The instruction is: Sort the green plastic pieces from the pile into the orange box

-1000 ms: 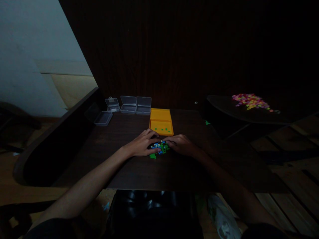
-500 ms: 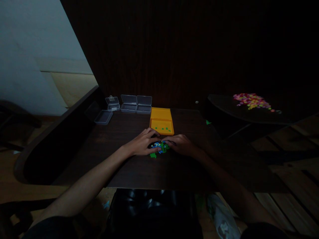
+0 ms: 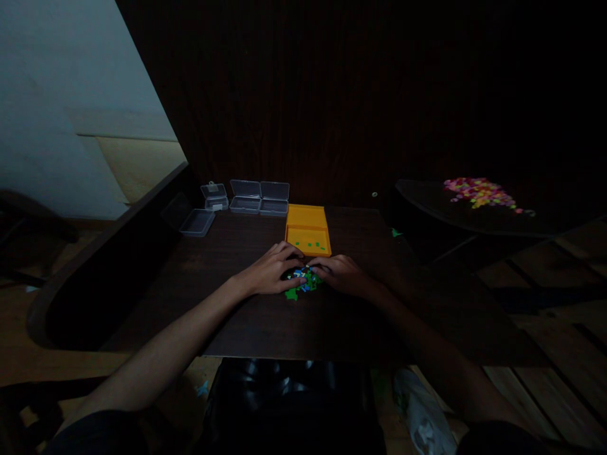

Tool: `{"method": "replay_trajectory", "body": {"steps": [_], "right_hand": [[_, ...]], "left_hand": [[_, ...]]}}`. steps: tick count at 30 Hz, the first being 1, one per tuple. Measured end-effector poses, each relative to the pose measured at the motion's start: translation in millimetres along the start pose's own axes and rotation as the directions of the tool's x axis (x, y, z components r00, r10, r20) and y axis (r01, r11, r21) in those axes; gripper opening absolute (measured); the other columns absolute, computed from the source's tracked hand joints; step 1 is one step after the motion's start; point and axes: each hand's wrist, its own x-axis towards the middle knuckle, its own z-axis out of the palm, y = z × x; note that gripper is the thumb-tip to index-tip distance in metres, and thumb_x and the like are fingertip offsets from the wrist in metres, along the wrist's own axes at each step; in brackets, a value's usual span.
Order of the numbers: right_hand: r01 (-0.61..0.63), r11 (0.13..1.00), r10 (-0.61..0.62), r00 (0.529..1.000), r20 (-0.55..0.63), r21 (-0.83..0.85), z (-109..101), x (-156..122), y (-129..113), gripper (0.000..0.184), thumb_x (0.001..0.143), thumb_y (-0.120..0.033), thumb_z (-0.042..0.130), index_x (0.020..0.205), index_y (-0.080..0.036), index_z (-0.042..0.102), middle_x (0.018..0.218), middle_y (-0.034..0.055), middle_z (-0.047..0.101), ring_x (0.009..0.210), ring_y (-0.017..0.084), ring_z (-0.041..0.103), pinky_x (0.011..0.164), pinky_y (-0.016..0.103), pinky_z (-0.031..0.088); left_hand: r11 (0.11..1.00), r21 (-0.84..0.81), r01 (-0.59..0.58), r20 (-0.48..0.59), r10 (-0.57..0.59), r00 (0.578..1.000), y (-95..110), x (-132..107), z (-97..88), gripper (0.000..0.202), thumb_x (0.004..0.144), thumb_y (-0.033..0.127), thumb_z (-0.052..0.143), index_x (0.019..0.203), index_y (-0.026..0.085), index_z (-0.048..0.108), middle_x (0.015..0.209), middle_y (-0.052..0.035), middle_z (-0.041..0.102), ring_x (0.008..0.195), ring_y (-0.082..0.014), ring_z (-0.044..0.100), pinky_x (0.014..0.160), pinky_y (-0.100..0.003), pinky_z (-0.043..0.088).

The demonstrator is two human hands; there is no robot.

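On the dark wooden desk (image 3: 227,251) lies a small heap of green, blue and pale pieces (image 3: 303,280). My left hand (image 3: 275,269) curves around the heap's left side. Its fingers are spread along the far edge and its thumb reaches over the near part, touching pieces. From the right, my right hand (image 3: 342,274) rests its fingertips on the heap, thumb and forefinger a little apart; anything small beneath them is hidden. Just beyond both hands, an orange box (image 3: 307,241) stands with its lid back and several small green pieces inside.
Clear plastic boxes (image 3: 259,205) with raised lids line the back left, beside a shallow clear tray (image 3: 197,223). On a side shelf at right is a pile of pink and yellow bits (image 3: 478,191). A green scrap (image 3: 396,232) lies near the desk's right side.
The fingertips of my right hand have shifted slightly in the heap and the pieces under them have moved a little. My left hand stays almost in place.
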Motion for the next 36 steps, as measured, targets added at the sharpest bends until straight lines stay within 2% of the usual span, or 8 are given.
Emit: {"method": "replay_trajectory", "body": {"steps": [10, 15, 24, 36], "right_hand": [[-0.008, 1.0, 0.008, 1.0, -0.002, -0.016, 0.0, -0.3, 1.1, 0.03, 0.096, -0.034, 0.047, 0.113, -0.022, 0.068, 0.096, 0.0032, 0.074, 0.08, 0.016, 0.067, 0.074, 0.025, 0.045], [0.01, 1.0, -0.01, 0.998, -0.056, -0.005, 0.7, -0.1, 2.8, 0.03, 0.096, -0.033, 0.046, 0.113, -0.022, 0.068, 0.097, 0.0033, 0.075, 0.081, 0.016, 0.068, 0.076, 0.026, 0.046], [0.113, 0.991, -0.11, 0.993, -0.046, 0.075, -0.1, -1.6, 4.7, 0.029, 0.095, -0.03, 0.047, 0.114, -0.023, 0.068, 0.103, 0.0031, 0.075, 0.085, 0.016, 0.069, 0.077, 0.026, 0.048], [0.05, 0.999, -0.05, 0.998, -0.037, -0.007, -1.6, -2.2, 2.9, 0.029, 0.094, -0.029, 0.049, 0.114, -0.023, 0.069, 0.099, 0.0037, 0.076, 0.082, 0.016, 0.07, 0.075, 0.025, 0.047]], "left_hand": [[0.999, 0.041, -0.033, 0.014, 0.032, 0.999, 0.9, 0.0, -0.8, 0.036, 0.093, 0.044, 0.054, 0.112, 0.017, 0.069, 0.118, -0.0126, 0.057, 0.113, -0.0267, 0.047, 0.099, -0.044, 0.042], [0.995, 0.094, -0.044, 0.021, 0.043, 0.999, 2.0, -0.2, -2.0, 0.036, 0.093, 0.045, 0.052, 0.11, 0.018, 0.07, 0.116, -0.0129, 0.057, 0.111, -0.0271, 0.047, 0.098, -0.044, 0.043], [0.993, 0.104, -0.059, 0.014, 0.058, 0.998, 2.9, 0.4, -2.6, 0.037, 0.094, 0.045, 0.05, 0.109, 0.018, 0.071, 0.114, -0.0125, 0.058, 0.11, -0.0265, 0.048, 0.098, -0.043, 0.042], [0.974, 0.213, -0.081, 0.036, 0.075, 0.997, 5.3, 0.2, -3.8, 0.038, 0.096, 0.045, 0.048, 0.111, 0.019, 0.071, 0.109, -0.0121, 0.059, 0.104, -0.0256, 0.049, 0.092, -0.041, 0.043]]}}
